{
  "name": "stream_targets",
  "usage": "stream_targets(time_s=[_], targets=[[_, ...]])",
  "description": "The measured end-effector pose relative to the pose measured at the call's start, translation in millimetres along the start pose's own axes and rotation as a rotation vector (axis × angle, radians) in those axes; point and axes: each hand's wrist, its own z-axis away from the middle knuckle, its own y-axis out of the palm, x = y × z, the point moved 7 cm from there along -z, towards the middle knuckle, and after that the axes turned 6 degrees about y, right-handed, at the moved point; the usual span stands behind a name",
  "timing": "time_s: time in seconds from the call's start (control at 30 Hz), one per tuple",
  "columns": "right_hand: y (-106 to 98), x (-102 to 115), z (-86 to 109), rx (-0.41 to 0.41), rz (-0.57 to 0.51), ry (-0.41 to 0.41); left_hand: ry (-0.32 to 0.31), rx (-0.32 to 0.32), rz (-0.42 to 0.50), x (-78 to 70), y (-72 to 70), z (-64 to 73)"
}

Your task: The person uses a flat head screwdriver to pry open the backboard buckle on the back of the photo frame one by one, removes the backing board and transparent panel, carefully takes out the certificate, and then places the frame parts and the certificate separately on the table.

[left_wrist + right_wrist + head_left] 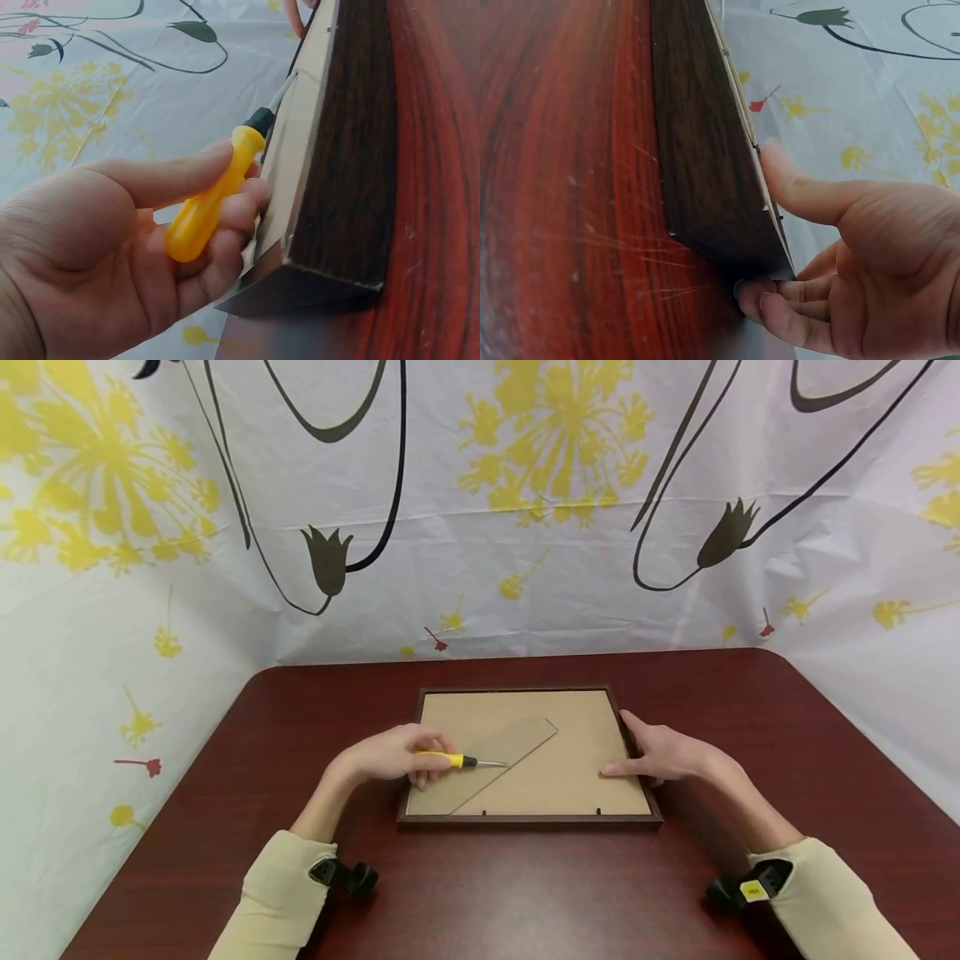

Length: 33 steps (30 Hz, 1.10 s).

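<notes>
A picture frame [528,820] with a dark wood rim lies on the table with its tan backing board [570,777] up. A diagonal line and a short corner line mark the board. My left hand [386,753] holds a screwdriver [202,217] by its yellow handle, over the frame's left side. Its thin metal shaft points right, and the tip is at the diagonal line. With my right hand [667,753] I grip the frame's right side, thumb on the backing and fingers curled at the outer edge. The frame's front is hidden.
Under the frame is a dark red-brown table [525,893] with rounded far corners. Behind it and at both sides hangs a white sheet [420,460] with yellow flowers and dark stems. Small dark tabs [598,812] stand along the frame's near inner edge.
</notes>
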Motion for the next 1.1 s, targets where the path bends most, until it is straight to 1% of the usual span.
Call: stream_targets(time_s=[0.07, 0.17, 0.3, 0.33, 0.43, 0.57, 0.73, 0.93, 1.0, 1.1], targets=[[2, 0, -0.4, 0.009, 0.014, 0.014, 0.017, -0.032, -0.041, -1.5, -1.6, -1.9], [3, 2, -1.0, 0.001, 0.089, 0.016, 0.035, -0.098, -0.096, -6.5, -5.4, -3.7], [5, 3, -2.1, -0.015, 0.162, 0.016, 0.045, -0.173, -0.12, -13.6, -8.7, -5.5], [5, 3, -2.3, -0.017, 0.164, 0.018, 0.046, -0.185, -0.118, -14.8, -8.9, -6.1], [6, 2, -2.6, -0.005, 0.128, 0.028, 0.054, -0.214, -0.118, -18.1, -8.6, -8.6], [7, -1, -2.5, 0.01, 0.079, 0.045, 0.09, -0.256, -0.117, -25.2, -8.6, -12.3], [7, -3, -2.5, 0.02, 0.05, 0.068, 0.142, -0.283, -0.09, -34.1, -8.3, -17.1], [7, -3, -2.2, 0.027, 0.039, 0.074, 0.152, -0.315, -0.058, -42.1, -7.6, -24.0], [7, -3, -2.4, 0.029, 0.039, 0.072, 0.162, -0.313, -0.045, -45.2, -5.9, -28.1], [7, -2, -2.7, 0.025, 0.057, 0.072, 0.191, -0.283, -0.012, -50.6, -0.7, -36.1]])
